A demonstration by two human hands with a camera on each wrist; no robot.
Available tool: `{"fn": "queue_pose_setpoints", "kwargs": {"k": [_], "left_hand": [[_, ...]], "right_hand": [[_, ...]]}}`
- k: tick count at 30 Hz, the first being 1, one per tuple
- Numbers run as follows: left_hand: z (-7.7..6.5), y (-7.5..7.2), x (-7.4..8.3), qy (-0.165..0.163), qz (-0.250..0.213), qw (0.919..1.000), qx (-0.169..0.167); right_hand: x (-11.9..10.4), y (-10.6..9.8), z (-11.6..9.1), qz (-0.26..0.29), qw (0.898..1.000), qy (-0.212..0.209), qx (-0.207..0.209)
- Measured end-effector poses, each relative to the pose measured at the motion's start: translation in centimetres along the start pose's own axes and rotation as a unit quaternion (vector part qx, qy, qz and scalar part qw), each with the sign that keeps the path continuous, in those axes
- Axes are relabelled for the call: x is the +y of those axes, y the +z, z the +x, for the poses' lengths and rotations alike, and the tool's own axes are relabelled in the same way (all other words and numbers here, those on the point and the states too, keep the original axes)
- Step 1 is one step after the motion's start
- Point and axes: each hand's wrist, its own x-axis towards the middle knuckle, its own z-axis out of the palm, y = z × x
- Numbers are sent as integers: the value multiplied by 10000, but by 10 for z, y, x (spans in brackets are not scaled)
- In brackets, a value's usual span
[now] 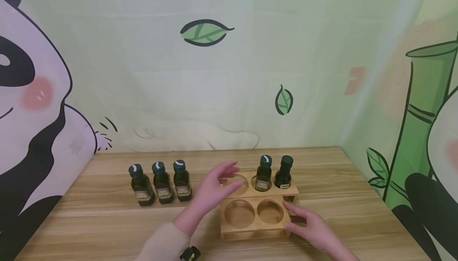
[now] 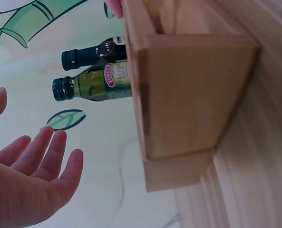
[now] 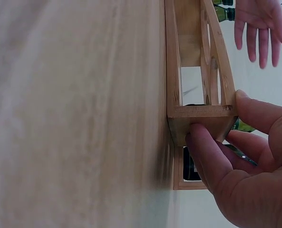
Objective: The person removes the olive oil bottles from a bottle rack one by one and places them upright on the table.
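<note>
In the head view, three bottles point(image 1: 163, 184) stand upright in a row on the tabletop point(image 1: 107, 221), to the left of the wooden rack point(image 1: 255, 229), whose long axis goes from left to right. The left hand point(image 1: 211, 187) is between this row and the rack, so it is clearly the nearer hand to these bottles. Its fingers are relaxed and hold nothing, near the rack's rear-left hole. Two other bottles point(image 1: 263, 179) stand in the rear holes.

In the left wrist view, this hand shows loosely spread fingers, apart from the rack.

In the right wrist view, the right hand point(image 3: 255, 166) holds the rack's right end between thumb and fingers, well apart from the row.
</note>
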Motion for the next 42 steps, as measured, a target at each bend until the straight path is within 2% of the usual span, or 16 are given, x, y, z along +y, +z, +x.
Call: {"fn": "queue_pose_setpoints", "kwargs": {"k": [8,15,33,37,42], "left_hand": [[15,13,11,-90,-335,9993,-117],[24,22,22,-172,-353,9992,-92],[37,38,14,-154,-263,9995,18],[42,41,11,-360,-231,9991,31],[48,47,9,-541,-439,9976,10]], "right_hand": [[-2,1,-1,39,10000,10,-48],[-2,1,0,-14,10000,65,45],[-3,1,-2,-56,9996,-265,45],[-2,1,-2,-63,9994,-348,50],[0,0,-1,-70,9990,-434,53]]}}
